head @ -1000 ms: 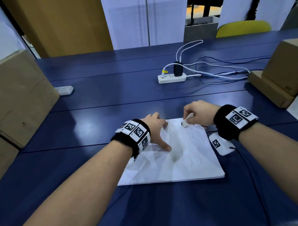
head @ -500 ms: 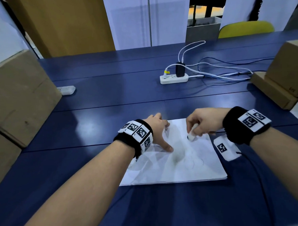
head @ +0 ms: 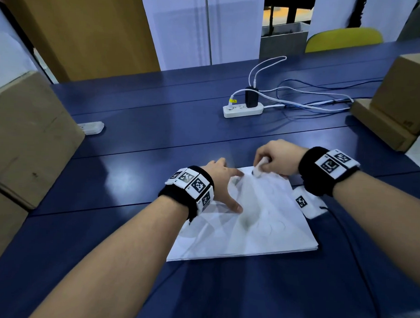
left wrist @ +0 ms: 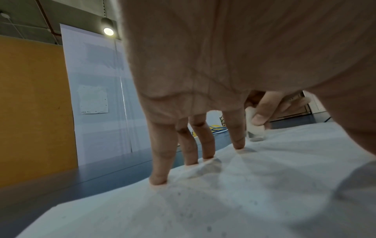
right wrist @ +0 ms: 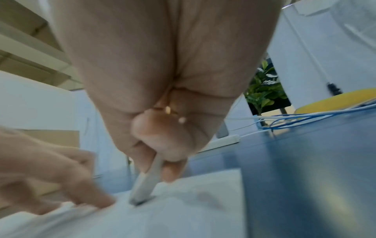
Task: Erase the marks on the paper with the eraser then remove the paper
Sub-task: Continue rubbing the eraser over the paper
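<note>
Head view: a white paper [head: 244, 231] is seen lying flat on a dark blue table [head: 157, 138], close to the near edge, with faint pencil circles [head: 272, 226] visible on its lower right part. The sheet is held down by the left hand [head: 223, 185], whose straight fingers [left wrist: 160, 154] are spread and planted by their tips along the paper's left side, the thumb stretched out toward the middle. A white eraser [head: 258, 169] is pinched between the thumb and curled fingers of the right hand [head: 279, 159], and its darkened lower end is pressed onto the paper near the far edge, just beside the left forefinger. In the right wrist view the eraser [right wrist: 145, 182] is shown tilted, its tip touching the sheet. A small white tagged block [head: 306, 201] is seen just beside the paper's right edge, under the right wrist. Farther back a white power strip [head: 243, 110] with cables is placed, and cardboard boxes [head: 26, 138] are stood at both sides of the table.
</note>
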A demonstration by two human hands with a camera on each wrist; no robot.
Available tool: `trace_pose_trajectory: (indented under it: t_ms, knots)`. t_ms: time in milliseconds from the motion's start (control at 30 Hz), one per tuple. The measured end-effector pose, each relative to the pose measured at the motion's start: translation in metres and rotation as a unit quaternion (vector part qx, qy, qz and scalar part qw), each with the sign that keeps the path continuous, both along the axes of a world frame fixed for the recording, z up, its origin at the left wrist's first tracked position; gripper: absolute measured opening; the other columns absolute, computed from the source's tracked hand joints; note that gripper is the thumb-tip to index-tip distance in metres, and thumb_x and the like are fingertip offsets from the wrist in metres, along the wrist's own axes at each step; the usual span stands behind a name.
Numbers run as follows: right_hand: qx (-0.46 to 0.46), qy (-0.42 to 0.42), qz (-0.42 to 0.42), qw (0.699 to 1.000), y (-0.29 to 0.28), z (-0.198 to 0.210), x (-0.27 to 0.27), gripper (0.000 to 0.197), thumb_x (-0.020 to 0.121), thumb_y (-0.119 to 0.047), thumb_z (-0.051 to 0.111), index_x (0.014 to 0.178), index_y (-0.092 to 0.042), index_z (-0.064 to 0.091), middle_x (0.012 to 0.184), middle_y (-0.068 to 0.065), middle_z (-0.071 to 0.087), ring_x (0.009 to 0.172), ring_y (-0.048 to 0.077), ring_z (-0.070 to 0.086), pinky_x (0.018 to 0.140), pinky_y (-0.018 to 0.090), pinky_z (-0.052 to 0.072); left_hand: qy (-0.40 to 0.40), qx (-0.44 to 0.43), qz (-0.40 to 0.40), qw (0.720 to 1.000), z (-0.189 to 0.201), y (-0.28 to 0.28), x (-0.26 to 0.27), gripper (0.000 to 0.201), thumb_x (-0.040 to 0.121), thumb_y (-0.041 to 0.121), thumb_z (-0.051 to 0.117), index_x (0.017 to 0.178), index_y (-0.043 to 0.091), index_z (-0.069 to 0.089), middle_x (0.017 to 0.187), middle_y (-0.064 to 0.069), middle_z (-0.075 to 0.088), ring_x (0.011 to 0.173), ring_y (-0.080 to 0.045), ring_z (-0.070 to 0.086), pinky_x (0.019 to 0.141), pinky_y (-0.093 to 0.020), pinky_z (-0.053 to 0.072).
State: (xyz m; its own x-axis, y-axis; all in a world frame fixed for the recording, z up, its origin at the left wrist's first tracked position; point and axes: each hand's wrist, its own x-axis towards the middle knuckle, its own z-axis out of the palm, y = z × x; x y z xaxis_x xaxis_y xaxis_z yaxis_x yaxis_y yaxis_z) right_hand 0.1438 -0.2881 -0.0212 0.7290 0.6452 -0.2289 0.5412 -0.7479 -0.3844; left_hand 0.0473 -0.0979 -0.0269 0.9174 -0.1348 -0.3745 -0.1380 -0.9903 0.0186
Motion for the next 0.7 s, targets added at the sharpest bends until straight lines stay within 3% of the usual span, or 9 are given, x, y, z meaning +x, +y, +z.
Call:
trace_pose_trajectory:
  t_ms: [67, 133, 233, 400, 467, 533, 600, 700]
  knots:
    - [0.017, -0.013, -0.016, 1.000, -0.002, 0.000, 0.005, 0.011, 0.081, -0.020, 0.065, 0.087, -0.025, 0.072, 0.072, -0.002, 0.074, 0.057, 0.021, 0.070, 0.058, 0.026, 0.058, 0.000, 0.005, 0.002, 1.000, 0.000, 0.000, 0.000, 0.099, 0.055, 0.075, 0.073, 0.142, 0.048, 0.033, 0.122, -0.002, 0.041, 0.116, -0.024, 0.044, 0.080, -0.039, 0.044]
    - [-0.001, 0.052, 0.007, 0.999, -0.007, 0.003, -0.001, 0.010, 0.081, -0.014, 0.068, 0.087, -0.021, 0.072, 0.067, 0.001, 0.071, 0.040, 0.018, 0.058, 0.046, 0.023, 0.049, -0.003, 0.004, 0.011, 1.000, -0.002, -0.002, 0.000, 0.098, 0.056, 0.079, 0.069, 0.142, 0.048, 0.032, 0.123, -0.002, 0.040, 0.119, -0.024, 0.043, 0.084, -0.041, 0.046]
    - [-0.038, 0.160, 0.046, 0.985, -0.011, 0.009, -0.016, 0.010, 0.078, -0.012, 0.076, 0.088, -0.014, 0.075, 0.062, 0.004, 0.064, 0.039, 0.022, 0.051, 0.042, 0.025, 0.045, -0.004, 0.009, 0.019, 1.000, -0.004, -0.008, 0.000, 0.100, 0.055, 0.084, 0.064, 0.142, 0.043, 0.035, 0.124, -0.003, 0.040, 0.119, -0.025, 0.043, 0.086, -0.043, 0.048]
    - [0.040, 0.016, -0.016, 0.999, -0.006, 0.000, 0.004, 0.012, 0.083, -0.010, 0.066, 0.089, -0.018, 0.071, 0.069, 0.004, 0.072, 0.041, 0.021, 0.061, 0.054, 0.034, 0.058, -0.022, 0.008, 0.007, 1.000, -0.002, -0.015, 0.003, 0.097, 0.054, 0.079, 0.070, 0.135, 0.032, 0.047, 0.122, -0.003, 0.041, 0.116, -0.025, 0.040, 0.092, -0.046, 0.047]
    - [0.045, 0.034, -0.020, 0.998, -0.008, -0.001, 0.004, 0.009, 0.083, -0.010, 0.066, 0.088, -0.016, 0.070, 0.068, 0.005, 0.070, 0.038, 0.019, 0.057, 0.047, 0.030, 0.053, -0.020, -0.004, -0.001, 1.000, -0.004, -0.015, 0.004, 0.093, 0.055, 0.076, 0.072, 0.131, 0.025, 0.051, 0.123, -0.002, 0.041, 0.114, -0.025, 0.040, 0.092, -0.046, 0.047]
    - [0.002, 0.116, 0.022, 0.993, -0.014, 0.002, -0.006, 0.006, 0.082, -0.011, 0.070, 0.087, -0.014, 0.071, 0.064, 0.006, 0.067, 0.038, 0.022, 0.052, 0.041, 0.024, 0.044, -0.016, -0.010, -0.010, 1.000, -0.008, -0.014, 0.005, 0.094, 0.058, 0.074, 0.073, 0.131, 0.019, 0.051, 0.125, -0.001, 0.042, 0.114, -0.025, 0.040, 0.093, -0.046, 0.047]
    - [-0.037, 0.172, 0.059, 0.983, -0.016, 0.006, -0.015, 0.008, 0.081, -0.009, 0.072, 0.088, -0.013, 0.073, 0.063, 0.006, 0.065, 0.038, 0.022, 0.049, 0.041, 0.024, 0.043, -0.015, -0.015, -0.012, 1.000, -0.009, -0.013, 0.006, 0.096, 0.060, 0.073, 0.072, 0.134, 0.018, 0.048, 0.128, -0.001, 0.044, 0.116, -0.025, 0.041, 0.095, -0.045, 0.046]
    - [-0.015, 0.102, 0.043, 0.994, -0.012, 0.004, -0.007, 0.014, 0.082, -0.007, 0.066, 0.090, -0.016, 0.073, 0.064, 0.000, 0.068, 0.036, 0.017, 0.055, 0.049, 0.025, 0.051, -0.018, -0.026, -0.010, 0.999, -0.009, -0.012, 0.005, 0.096, 0.059, 0.074, 0.073, 0.135, 0.021, 0.046, 0.127, 0.002, 0.045, 0.116, -0.022, 0.043, 0.095, -0.044, 0.046]
